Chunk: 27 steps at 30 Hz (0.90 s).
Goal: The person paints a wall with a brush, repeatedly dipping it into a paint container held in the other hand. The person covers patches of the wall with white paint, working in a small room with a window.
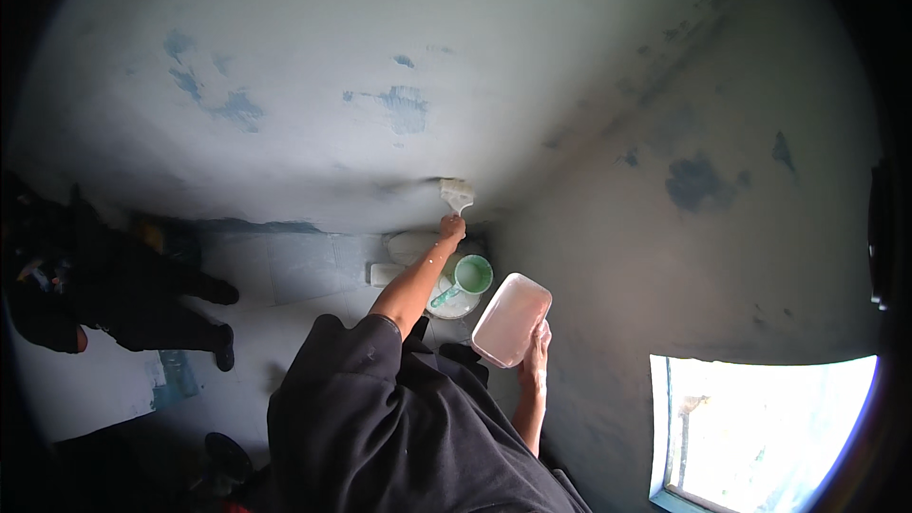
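Note:
My left hand (pixel 453 228) is closed round the handle of a wide flat paintbrush (pixel 457 192). The brush's pale bristles point away from me, at the wall (pixel 399 161) in front; whether they touch it I cannot tell. Lower and to the right, my right hand (pixel 536 353) grips the near right edge of a shallow rectangular plastic tub (pixel 513 321), pinkish white, tilted toward me. Between my arms, a green-rimmed dipper (pixel 473 275) with a green handle and pale liquid inside rests over a whitish round bucket (pixel 456 307).
A second wall (pixel 608 256) meets the front one at a corner on my right, with a bright window (pixel 760 427) low in it. Bluish patches mark both walls. Another person in dark clothes (pixel 123 275) is at the far left, above the pale tiled floor (pixel 304 266).

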Motion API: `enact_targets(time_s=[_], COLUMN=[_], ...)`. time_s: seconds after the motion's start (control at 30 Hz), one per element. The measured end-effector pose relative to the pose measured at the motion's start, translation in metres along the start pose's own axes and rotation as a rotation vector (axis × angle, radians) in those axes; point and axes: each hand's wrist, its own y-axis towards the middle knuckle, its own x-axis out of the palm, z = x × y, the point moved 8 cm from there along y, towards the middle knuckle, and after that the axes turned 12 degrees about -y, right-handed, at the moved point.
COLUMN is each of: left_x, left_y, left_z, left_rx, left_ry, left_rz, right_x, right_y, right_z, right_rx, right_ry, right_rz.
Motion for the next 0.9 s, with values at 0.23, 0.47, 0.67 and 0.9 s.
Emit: enact_targets(time_s=[0.23,0.47,0.67,0.9], left_x=[0.064,0.143,0.169,0.145], left_y=[-0.019,-0.227,-0.289,-0.122], left_z=[0.073,0.272,0.377,0.153], left_rx=[0.159,0.874,1.049,0.672], left_ry=[-0.312,-0.196,-0.205,0.108], left_rz=[-0.108,-0.3,-0.435,-0.03], right_x=[-0.011,-0.012,-0.003,-0.001], right_y=[-0.011,-0.006,0.0,-0.01], right_z=[0.021,0.018,0.007,0.012], right_rx=[0.078,0.069,0.007,0.028], right_ry=[0.097,0.052,0.032,0.144], right_rz=[0.096,0.105,0.084,0.137])
